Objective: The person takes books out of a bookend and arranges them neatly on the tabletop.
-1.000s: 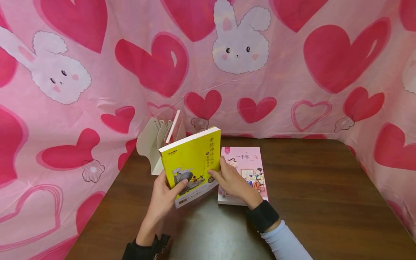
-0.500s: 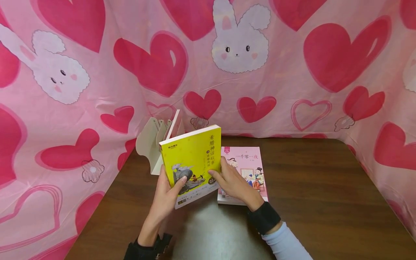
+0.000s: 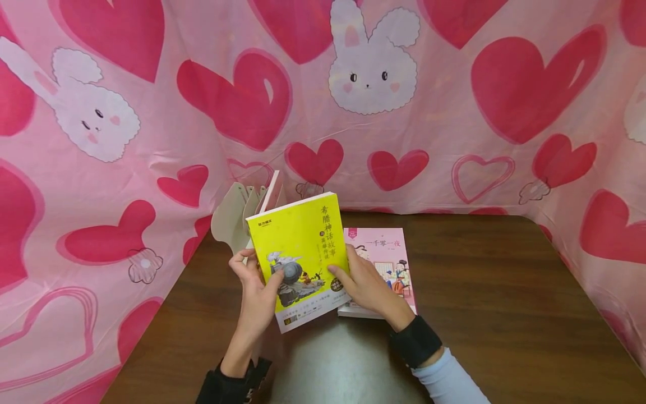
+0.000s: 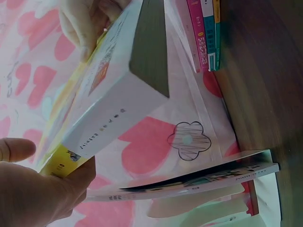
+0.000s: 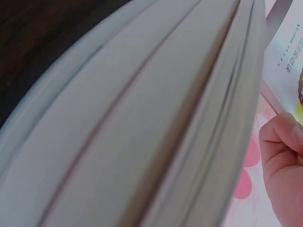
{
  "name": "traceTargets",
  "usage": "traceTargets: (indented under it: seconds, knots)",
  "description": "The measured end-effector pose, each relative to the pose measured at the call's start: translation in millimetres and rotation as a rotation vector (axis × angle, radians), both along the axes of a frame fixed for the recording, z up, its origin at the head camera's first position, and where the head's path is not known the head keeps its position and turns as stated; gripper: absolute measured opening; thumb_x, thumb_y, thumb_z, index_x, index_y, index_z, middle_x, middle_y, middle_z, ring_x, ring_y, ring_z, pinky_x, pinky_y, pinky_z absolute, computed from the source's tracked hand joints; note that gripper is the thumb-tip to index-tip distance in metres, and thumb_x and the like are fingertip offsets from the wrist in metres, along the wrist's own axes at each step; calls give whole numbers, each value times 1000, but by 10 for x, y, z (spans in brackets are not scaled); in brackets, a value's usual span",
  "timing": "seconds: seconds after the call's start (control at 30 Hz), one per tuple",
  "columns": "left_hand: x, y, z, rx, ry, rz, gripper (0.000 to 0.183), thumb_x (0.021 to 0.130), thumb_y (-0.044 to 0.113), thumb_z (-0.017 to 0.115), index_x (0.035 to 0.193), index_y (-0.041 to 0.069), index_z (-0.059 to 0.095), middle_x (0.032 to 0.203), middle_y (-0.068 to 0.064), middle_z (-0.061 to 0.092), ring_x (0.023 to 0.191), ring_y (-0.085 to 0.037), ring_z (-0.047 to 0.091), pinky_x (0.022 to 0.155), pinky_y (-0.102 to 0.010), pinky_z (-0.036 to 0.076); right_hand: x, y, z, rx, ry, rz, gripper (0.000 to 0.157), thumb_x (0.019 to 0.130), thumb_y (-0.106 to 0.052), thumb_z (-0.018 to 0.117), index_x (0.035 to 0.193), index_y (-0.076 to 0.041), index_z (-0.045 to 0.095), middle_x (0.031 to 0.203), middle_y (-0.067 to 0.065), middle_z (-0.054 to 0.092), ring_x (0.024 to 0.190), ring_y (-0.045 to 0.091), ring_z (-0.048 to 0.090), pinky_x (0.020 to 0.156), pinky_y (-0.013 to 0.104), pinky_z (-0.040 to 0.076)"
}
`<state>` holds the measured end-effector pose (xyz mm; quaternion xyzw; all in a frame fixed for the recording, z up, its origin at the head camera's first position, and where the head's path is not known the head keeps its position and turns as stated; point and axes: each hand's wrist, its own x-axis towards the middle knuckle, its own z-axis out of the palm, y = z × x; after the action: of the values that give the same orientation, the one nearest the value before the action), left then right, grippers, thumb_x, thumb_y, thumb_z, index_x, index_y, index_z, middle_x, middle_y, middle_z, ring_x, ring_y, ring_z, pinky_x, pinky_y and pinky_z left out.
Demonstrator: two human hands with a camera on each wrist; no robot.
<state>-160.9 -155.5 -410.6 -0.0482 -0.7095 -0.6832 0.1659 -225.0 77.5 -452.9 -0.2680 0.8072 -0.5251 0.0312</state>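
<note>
Both hands hold up a yellow paperback book (image 3: 295,252), its cover tilted toward the head camera. My left hand (image 3: 254,297) grips its left edge, thumb on the cover and other fingers mostly hidden behind. At the right edge, my right hand (image 3: 370,283) pinches it, thumb over the lower cover. The left wrist view shows the book's spine (image 4: 99,127) above the left hand (image 4: 42,191). Partly behind the right hand lies a pink-covered book (image 3: 375,252) on the table. In the right wrist view, the right hand (image 5: 286,165) is at the yellow book's cover.
A cream book rack (image 3: 229,216) stands at the back left with a slim book (image 3: 271,191) leaning in it. Pink and teal spines (image 4: 203,38) show stacked in the left wrist view. Blurred page edges (image 5: 142,113) fill the right wrist view. A pink heart-patterned cloth (image 3: 444,112) surrounds the brown table (image 3: 494,292).
The yellow book has turned so its cover faces the head camera more, and its lower edge has come slightly nearer. The left fingers have shifted along its edge.
</note>
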Motion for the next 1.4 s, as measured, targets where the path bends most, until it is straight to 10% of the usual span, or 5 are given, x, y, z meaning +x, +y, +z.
traceTargets:
  seconds: [0.43,0.83,1.4]
  knots:
    - [-18,18,-23,-36,92,-106,85,92,-16,63,152,15,13,159,-5,28,133,-31,50,95,-37,57,23,81,24,-59,-37,-12,57,105,-40,66,150,-27,34,112,-4,65,94,13,73,83,38,61]
    - [-95,-38,-37,-158,64,-164,103,88,-7,75,164,39,24,130,-9,48,112,-35,54,84,-43,62,42,208,117,-63,-2,-57,56,105,-34,66,150,-22,33,111,-3,67,94,12,73,83,36,61]
    - [-278,-17,-183,-223,26,-195,101,91,-4,73,167,39,23,120,-11,53,97,-36,50,70,-33,56,78,347,168,28,-79,-133,60,105,-34,66,152,-18,32,110,-2,67,91,15,70,82,41,56]
